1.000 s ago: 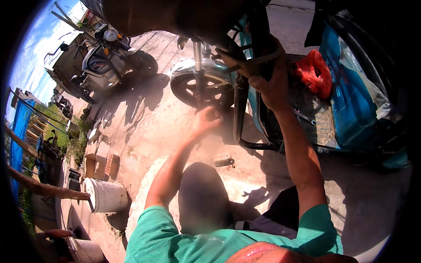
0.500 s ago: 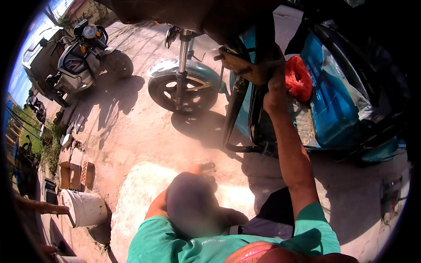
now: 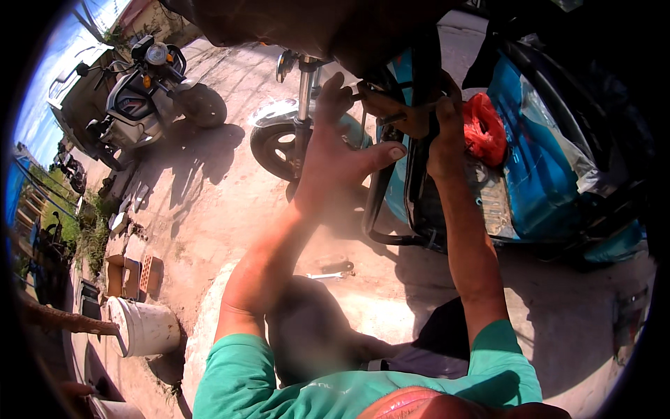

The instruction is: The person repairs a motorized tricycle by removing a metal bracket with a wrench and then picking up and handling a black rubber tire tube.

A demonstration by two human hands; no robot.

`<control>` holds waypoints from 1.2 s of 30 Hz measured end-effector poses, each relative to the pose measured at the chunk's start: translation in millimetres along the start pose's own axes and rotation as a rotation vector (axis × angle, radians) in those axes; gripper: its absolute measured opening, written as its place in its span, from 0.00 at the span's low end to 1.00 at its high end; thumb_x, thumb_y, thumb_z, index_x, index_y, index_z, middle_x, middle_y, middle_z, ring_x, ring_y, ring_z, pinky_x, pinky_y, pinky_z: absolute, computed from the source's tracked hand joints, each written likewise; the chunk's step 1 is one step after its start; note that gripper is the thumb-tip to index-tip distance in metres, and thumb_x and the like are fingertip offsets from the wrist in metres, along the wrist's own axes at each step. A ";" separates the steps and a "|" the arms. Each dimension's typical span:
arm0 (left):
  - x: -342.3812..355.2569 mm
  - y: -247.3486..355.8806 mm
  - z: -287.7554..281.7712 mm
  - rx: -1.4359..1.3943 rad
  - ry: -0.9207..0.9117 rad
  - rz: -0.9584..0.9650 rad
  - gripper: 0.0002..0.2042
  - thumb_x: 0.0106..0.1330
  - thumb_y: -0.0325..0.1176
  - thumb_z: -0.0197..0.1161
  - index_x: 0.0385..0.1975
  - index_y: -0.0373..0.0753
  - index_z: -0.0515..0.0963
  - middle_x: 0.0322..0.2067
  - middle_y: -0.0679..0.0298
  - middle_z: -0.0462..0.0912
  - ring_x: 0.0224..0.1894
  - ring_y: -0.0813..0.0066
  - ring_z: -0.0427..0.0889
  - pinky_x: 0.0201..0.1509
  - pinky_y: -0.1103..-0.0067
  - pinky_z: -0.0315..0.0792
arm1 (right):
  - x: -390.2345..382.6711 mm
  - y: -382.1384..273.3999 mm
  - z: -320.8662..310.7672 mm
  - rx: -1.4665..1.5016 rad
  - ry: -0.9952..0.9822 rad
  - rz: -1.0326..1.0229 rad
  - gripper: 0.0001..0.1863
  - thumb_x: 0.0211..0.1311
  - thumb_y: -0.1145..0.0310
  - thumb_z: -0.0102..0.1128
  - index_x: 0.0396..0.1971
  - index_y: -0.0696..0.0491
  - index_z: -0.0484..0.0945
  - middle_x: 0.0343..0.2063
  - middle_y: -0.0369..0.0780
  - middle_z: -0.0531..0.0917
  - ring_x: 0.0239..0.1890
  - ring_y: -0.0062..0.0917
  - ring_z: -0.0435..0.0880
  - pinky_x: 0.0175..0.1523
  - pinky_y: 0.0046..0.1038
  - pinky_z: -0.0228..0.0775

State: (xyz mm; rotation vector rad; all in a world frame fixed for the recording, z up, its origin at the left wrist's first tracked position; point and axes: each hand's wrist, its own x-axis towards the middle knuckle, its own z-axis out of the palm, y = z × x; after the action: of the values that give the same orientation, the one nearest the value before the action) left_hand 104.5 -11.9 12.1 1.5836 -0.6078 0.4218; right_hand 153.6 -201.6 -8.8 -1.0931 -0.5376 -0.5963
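Sunlit, pale ground (image 3: pixel 216 216), crossed by hard shadows, spreads beneath and to the left of my hands. Far to the left of my left hand stands a grey three-wheeled vehicle (image 3: pixel 139 105) with a round headlamp; lower on that side, nearer to me, are a perforated brick (image 3: pixel 151 274) and a white bucket (image 3: pixel 152 328).

My right hand (image 3: pixel 444 136) is closed on the right end of a bracket (image 3: pixel 413 124), its thumb lying along the near side; deep shade hides how the other fingers wrap. Between my two hands, the bracket appears as a small, brown, flat-faced piece, dull and worn in tone, with dark stubs projecting toward the left. Its far edge merges with the shadow, so I cannot tell its full outline.

My left hand (image 3: pixel 337 153) is spread, thumb extended toward the bracket and fingers bent upward beside its left stubs; whether they touch I cannot tell. Behind this hand is a spoked front wheel (image 3: pixel 273 150) under a shiny mudguard (image 3: pixel 272 113).

Just right of my right hand lies a crumpled red bag (image 3: pixel 484 129), with a teal body panel (image 3: pixel 541 188) beyond it. Below my left hand, toward me, a silver wrench (image 3: pixel 324 276) rests on the ground.
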 end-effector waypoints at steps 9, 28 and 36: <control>14.2 22.4 45.3 -0.062 0.111 -0.022 0.51 0.46 0.32 0.80 0.69 0.32 0.53 0.48 0.55 0.76 0.50 0.69 0.77 0.56 0.72 0.73 | -2.3 -6.1 5.8 0.003 -0.003 0.044 0.32 0.66 0.59 0.59 0.65 0.59 0.65 0.55 0.42 0.76 0.54 0.25 0.76 0.60 0.28 0.68; -124.5 -32.0 -81.7 -0.149 -0.153 -0.419 0.49 0.48 0.47 0.76 0.71 0.36 0.60 0.63 0.52 0.68 0.63 0.61 0.71 0.66 0.66 0.67 | -2.0 2.7 -3.3 -0.318 -0.027 -0.019 0.37 0.69 0.40 0.49 0.68 0.52 0.63 0.54 0.41 0.77 0.58 0.28 0.74 0.63 0.31 0.67; -291.6 -191.4 -84.6 -0.427 -0.255 -0.961 0.43 0.57 0.44 0.71 0.72 0.36 0.58 0.61 0.49 0.70 0.64 0.59 0.73 0.58 0.69 0.75 | -3.9 1.3 -1.1 -0.011 0.028 0.101 0.43 0.67 0.31 0.43 0.67 0.53 0.65 0.55 0.42 0.77 0.55 0.32 0.76 0.60 0.35 0.69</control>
State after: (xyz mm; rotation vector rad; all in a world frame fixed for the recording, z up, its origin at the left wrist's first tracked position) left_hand -2.1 117.1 -305.3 1.3357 -0.0580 -0.5988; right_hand 151.8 -201.5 -12.7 -1.1137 -0.4532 -0.5259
